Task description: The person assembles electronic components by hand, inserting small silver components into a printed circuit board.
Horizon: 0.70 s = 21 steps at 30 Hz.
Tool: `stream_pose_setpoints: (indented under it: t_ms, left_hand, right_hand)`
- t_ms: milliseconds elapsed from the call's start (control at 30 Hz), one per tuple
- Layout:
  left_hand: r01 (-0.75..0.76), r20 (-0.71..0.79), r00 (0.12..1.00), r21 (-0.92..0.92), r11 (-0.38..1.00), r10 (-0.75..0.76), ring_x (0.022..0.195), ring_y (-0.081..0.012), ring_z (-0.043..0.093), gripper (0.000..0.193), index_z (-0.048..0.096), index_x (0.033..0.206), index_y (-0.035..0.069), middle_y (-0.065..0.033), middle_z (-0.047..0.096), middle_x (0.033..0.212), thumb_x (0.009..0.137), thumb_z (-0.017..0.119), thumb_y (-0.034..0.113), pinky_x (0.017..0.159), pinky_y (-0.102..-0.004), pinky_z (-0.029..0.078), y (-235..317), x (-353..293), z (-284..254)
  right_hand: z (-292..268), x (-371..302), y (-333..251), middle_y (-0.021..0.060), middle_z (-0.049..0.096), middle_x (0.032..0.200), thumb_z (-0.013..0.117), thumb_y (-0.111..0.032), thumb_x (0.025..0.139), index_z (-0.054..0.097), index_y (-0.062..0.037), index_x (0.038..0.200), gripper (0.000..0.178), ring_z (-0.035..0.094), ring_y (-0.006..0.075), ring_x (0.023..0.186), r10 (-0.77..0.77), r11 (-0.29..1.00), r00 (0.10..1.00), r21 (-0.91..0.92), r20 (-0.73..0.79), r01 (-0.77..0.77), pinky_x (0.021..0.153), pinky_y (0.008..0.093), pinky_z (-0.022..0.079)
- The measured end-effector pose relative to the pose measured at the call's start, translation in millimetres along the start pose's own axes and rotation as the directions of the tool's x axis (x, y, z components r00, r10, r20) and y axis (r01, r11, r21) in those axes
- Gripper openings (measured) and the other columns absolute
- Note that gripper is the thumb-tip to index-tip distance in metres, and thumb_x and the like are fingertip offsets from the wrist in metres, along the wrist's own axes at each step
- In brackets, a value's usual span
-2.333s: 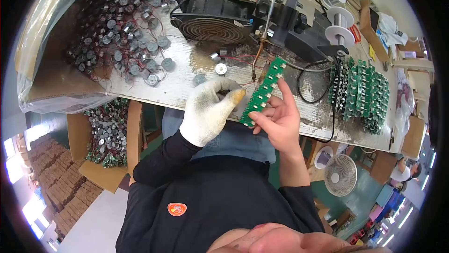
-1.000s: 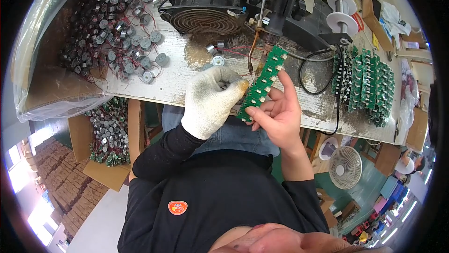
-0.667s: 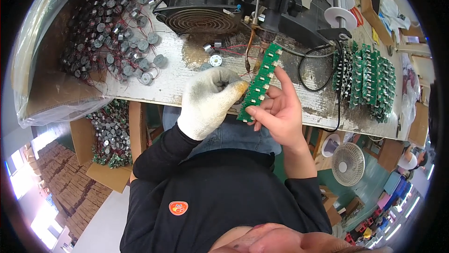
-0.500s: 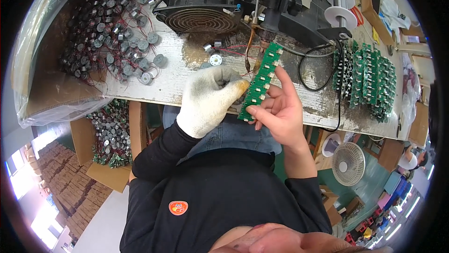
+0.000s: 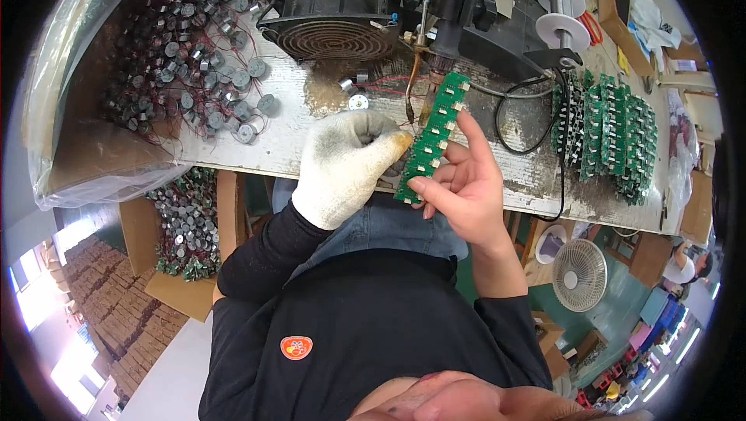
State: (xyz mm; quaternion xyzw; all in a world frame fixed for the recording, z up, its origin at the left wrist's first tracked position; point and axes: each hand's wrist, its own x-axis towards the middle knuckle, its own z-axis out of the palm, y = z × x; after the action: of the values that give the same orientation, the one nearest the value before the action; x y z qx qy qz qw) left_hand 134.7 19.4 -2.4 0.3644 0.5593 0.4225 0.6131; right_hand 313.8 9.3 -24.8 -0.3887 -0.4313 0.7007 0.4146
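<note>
In my bare right hand is a long green circuit board strip with small pale metal parts along its edge. The thumb lies on its near end and the fingers support it from the right. My left hand, in a white glove with a stained thumb tip, is closed in a pinch at the board's left edge. Whatever sits between those fingers is hidden. Just beyond the board's far end stands a soldering tip on a stand. A small round motor lies beyond the glove.
Many small motors with red wires are heaped at the left. A black fan stands at the back, near solder wire spools. Stacked green boards lie at the right. Below the table's left edge is a cardboard box.
The view has shifted very slightly. Both hands and the circuit board strip keep almost the same places and grips.
</note>
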Motion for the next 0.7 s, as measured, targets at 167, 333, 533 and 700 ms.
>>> stream_pose_setpoints:
  t_ms: [167, 333, 533, 700]
  left_hand:
    - [0.034, 0.018, 0.999, -0.017, 0.999, -0.034, 0.065, -0.0041, 0.055, 0.018, 0.066, 0.088, -0.005, -0.0029, 0.065, 0.074, 0.086, 0.065, 0.013, 0.055, -0.0211, 0.045, -4, 0, -1]
    - [0.068, 0.007, 0.998, -0.032, 0.997, -0.067, 0.064, -0.0043, 0.055, 0.018, 0.065, 0.088, -0.005, -0.0030, 0.065, 0.074, 0.086, 0.065, 0.013, 0.055, -0.0210, 0.045, -12, 1, -4]
    - [0.046, 0.034, 0.998, -0.020, 0.999, -0.045, 0.069, -0.0058, 0.057, 0.020, 0.062, 0.095, -0.005, -0.0047, 0.065, 0.080, 0.084, 0.068, 0.011, 0.058, -0.0213, 0.046, -7, -2, -8]
    - [-0.513, 0.123, 0.796, 0.657, 0.553, 0.592, 0.089, -0.0292, 0.061, 0.049, 0.057, 0.110, 0.003, -0.0165, 0.054, 0.109, 0.064, 0.075, 0.004, 0.077, -0.0348, 0.052, -19, -6, -37]
  right_hand:
    - [-1, -1, 5, 0.0171, 0.058, 0.108, 0.065, 0.011, 0.079, 0.011, -0.0030, 0.148, 0.089, 0.062, 0.0114, 0.067, -0.025, 1.000, 1.000, -0.014, 0.003, 0.025, 0.049, 0.0214, 0.050]
    - [-1, -3, 10, 0.0171, 0.058, 0.106, 0.066, 0.011, 0.078, 0.011, -0.0043, 0.148, 0.091, 0.062, 0.0117, 0.067, 0.014, 1.000, 1.000, -0.026, -0.013, -0.014, 0.049, 0.0215, 0.050]
    - [1, -1, 11, 0.0170, 0.059, 0.105, 0.066, 0.011, 0.078, 0.011, -0.0046, 0.148, 0.090, 0.063, 0.0123, 0.067, 0.003, 1.000, 1.000, -0.020, -0.023, -0.003, 0.049, 0.0214, 0.050]
    - [1, 5, 4, 0.0161, 0.060, 0.107, 0.066, 0.010, 0.079, 0.012, -0.0038, 0.148, 0.089, 0.062, 0.0124, 0.066, 0.031, 0.998, 0.996, -0.054, -0.086, -0.035, 0.048, 0.0207, 0.050]
